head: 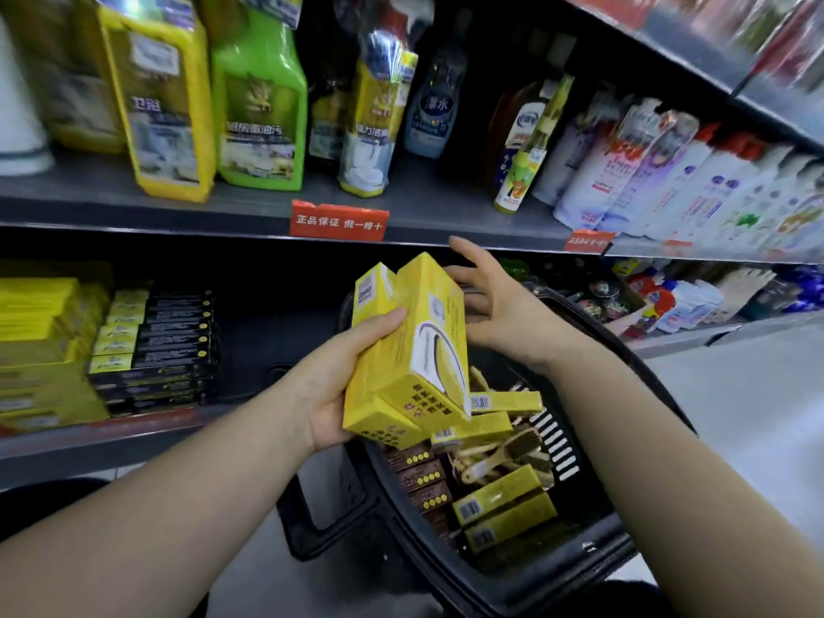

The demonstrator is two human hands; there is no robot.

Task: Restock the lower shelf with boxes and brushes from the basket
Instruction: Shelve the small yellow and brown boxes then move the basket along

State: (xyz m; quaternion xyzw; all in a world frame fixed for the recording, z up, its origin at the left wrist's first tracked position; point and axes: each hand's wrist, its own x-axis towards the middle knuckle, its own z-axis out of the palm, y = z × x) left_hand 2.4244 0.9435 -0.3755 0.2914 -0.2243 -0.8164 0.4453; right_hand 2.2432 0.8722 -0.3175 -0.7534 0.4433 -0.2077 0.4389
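Note:
My left hand (339,385) grips a small stack of yellow boxes (410,350), held tilted above the black basket (593,568). Just behind the stack, my right hand (495,305) is spread with straight fingers and holds nothing. More yellow boxes (504,510), dark boxes with yellow dots (419,475) and wooden brushes (504,452) lie in the basket. The lower shelf (89,443) at the left carries stacked yellow boxes (35,345) and dark boxes (156,350), with a dark gap to their right.
The upper shelf (249,211) holds cleaner bottles and pouches, with red price tags (339,220) on its edge. Further right on the lower level stand more bottles and packets (669,305). Pale floor (749,417) lies to the right of the basket.

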